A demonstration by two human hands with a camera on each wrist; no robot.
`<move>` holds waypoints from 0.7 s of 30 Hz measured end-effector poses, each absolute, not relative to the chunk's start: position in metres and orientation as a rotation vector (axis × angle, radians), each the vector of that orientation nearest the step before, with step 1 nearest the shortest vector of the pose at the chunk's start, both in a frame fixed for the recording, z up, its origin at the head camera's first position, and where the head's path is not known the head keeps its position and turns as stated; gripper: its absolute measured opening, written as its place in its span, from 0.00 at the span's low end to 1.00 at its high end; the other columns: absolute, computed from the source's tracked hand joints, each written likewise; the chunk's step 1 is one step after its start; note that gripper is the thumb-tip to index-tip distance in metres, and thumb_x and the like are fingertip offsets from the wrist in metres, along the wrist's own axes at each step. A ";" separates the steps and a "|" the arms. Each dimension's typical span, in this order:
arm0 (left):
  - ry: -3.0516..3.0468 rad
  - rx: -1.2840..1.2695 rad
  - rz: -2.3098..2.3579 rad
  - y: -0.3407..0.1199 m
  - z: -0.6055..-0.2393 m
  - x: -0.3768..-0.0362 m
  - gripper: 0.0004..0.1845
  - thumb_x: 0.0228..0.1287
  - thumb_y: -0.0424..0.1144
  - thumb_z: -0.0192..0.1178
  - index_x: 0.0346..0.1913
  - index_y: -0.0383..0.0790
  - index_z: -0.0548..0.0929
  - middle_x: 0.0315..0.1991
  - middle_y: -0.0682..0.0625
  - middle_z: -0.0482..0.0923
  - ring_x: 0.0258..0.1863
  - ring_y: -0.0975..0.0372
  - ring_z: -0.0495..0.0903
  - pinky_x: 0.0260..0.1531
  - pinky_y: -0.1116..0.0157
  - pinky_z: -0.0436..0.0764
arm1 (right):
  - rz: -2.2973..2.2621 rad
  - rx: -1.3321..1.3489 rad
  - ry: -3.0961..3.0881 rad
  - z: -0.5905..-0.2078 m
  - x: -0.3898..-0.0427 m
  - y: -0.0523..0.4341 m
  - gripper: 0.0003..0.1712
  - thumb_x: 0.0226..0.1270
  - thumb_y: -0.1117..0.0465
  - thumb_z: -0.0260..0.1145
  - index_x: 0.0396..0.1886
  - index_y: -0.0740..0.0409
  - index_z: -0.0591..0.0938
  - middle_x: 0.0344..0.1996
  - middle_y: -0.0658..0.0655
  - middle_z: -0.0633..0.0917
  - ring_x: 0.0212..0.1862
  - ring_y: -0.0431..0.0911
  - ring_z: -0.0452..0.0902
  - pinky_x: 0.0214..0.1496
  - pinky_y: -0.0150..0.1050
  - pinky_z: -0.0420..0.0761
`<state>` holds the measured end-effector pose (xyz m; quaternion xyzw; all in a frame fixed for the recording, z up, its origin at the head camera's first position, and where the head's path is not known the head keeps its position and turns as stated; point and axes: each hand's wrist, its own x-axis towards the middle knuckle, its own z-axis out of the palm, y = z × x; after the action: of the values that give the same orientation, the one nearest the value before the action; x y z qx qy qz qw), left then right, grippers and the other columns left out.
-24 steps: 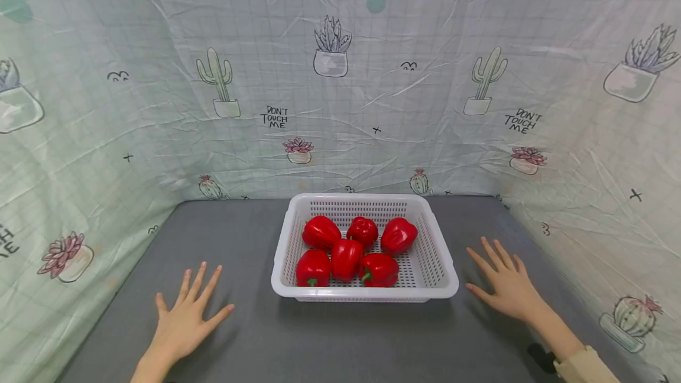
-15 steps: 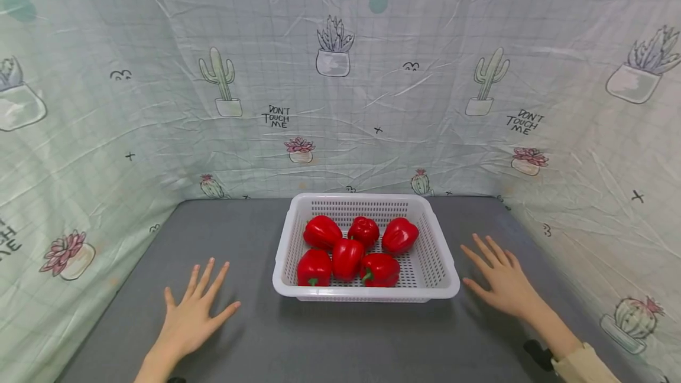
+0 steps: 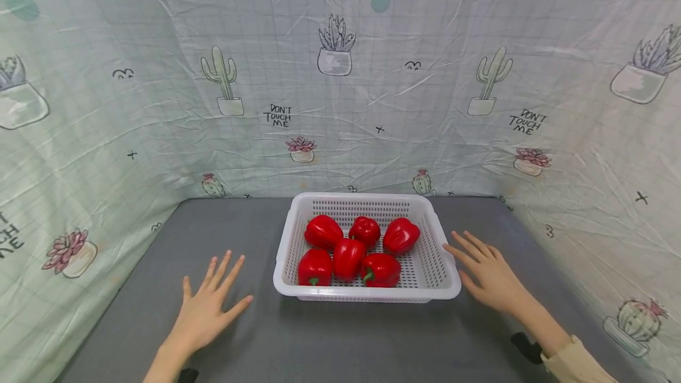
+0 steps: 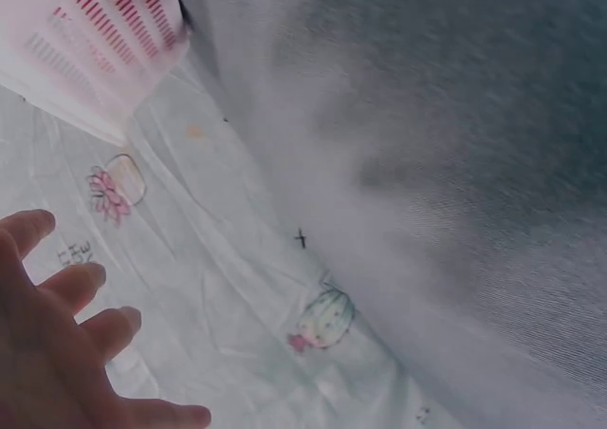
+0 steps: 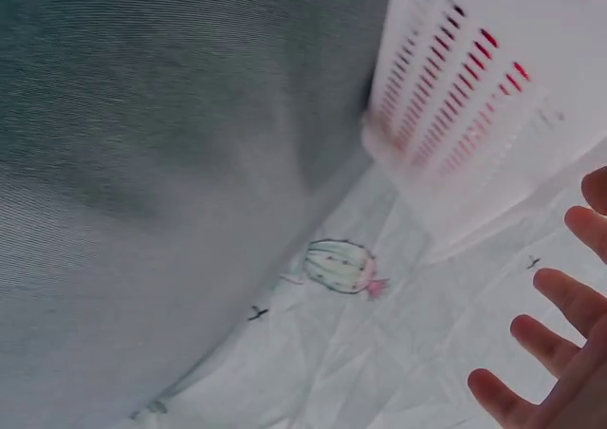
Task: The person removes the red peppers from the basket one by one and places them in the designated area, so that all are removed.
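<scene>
A white slotted plastic basket stands on the grey table, holding several red bell peppers. My left hand hovers to the left of the basket, fingers spread and holding nothing. On the other side, my right hand is close to the basket's right rim, its fingers extended; whether the fingertips touch the rim is hard to tell in the head view. The right wrist view has the basket wall apart from the spread fingers. In the left wrist view, the fingers are also well apart from the basket.
The grey table runs to a hanging cloth printed with cacti and succulents, which closes off the back and both sides. A dark strap or device sits at the right wrist, beside a beige sleeve.
Both hands have moved inward toward the basket: the left one right and slightly up in the head view, the right one left. Basket and peppers stay in place; the view shifts slightly.
</scene>
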<state>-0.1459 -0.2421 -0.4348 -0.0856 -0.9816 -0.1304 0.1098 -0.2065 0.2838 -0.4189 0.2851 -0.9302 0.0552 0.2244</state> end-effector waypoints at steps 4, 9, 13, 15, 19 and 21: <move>-2.864 -0.278 -0.396 -0.233 -0.431 -0.147 0.40 0.57 0.63 0.47 0.69 0.62 0.44 0.72 0.52 0.38 0.71 0.51 0.37 0.53 0.30 0.35 | 0.172 0.818 -2.545 -0.413 -0.209 0.275 0.34 0.48 0.57 0.66 0.60 0.47 0.70 0.63 0.58 0.66 0.66 0.54 0.55 0.53 0.57 0.63; -2.873 -0.314 -0.402 -0.218 -0.428 -0.148 0.39 0.56 0.65 0.47 0.69 0.63 0.46 0.72 0.53 0.40 0.71 0.51 0.42 0.55 0.31 0.37 | 0.175 0.881 -2.518 -0.408 -0.210 0.262 0.35 0.46 0.55 0.68 0.58 0.50 0.72 0.61 0.60 0.69 0.63 0.56 0.59 0.52 0.55 0.64; -2.880 -0.369 -0.403 -0.204 -0.428 -0.149 0.38 0.56 0.66 0.46 0.68 0.63 0.48 0.72 0.53 0.43 0.71 0.52 0.42 0.57 0.33 0.38 | 0.160 0.903 -2.547 -0.409 -0.213 0.252 0.34 0.46 0.53 0.68 0.58 0.48 0.72 0.61 0.58 0.69 0.63 0.56 0.59 0.53 0.54 0.64; -2.868 -0.406 -0.413 -0.197 -0.429 -0.150 0.37 0.56 0.65 0.47 0.68 0.62 0.50 0.71 0.53 0.44 0.71 0.54 0.42 0.57 0.33 0.40 | 0.152 0.914 -2.566 -0.410 -0.215 0.248 0.34 0.47 0.52 0.68 0.58 0.47 0.71 0.62 0.58 0.69 0.63 0.55 0.59 0.54 0.54 0.64; -2.820 -0.497 -0.437 -0.184 -0.429 -0.154 0.35 0.57 0.62 0.48 0.68 0.59 0.54 0.71 0.53 0.46 0.71 0.56 0.43 0.57 0.33 0.43 | 0.149 0.944 -2.573 -0.412 -0.219 0.240 0.33 0.48 0.51 0.67 0.58 0.47 0.72 0.61 0.57 0.69 0.63 0.53 0.60 0.54 0.54 0.65; -2.801 -0.528 -0.439 -0.179 -0.428 -0.157 0.34 0.58 0.60 0.48 0.67 0.58 0.55 0.71 0.53 0.47 0.71 0.55 0.44 0.57 0.34 0.43 | 0.160 0.972 -2.566 -0.412 -0.221 0.236 0.33 0.49 0.50 0.67 0.58 0.47 0.72 0.61 0.57 0.70 0.63 0.52 0.60 0.54 0.54 0.65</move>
<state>-0.1572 -0.1786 -0.4283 -0.1815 -0.9632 -0.1510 0.1286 -0.2214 0.2364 -0.4119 0.3468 -0.9156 0.0571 0.1952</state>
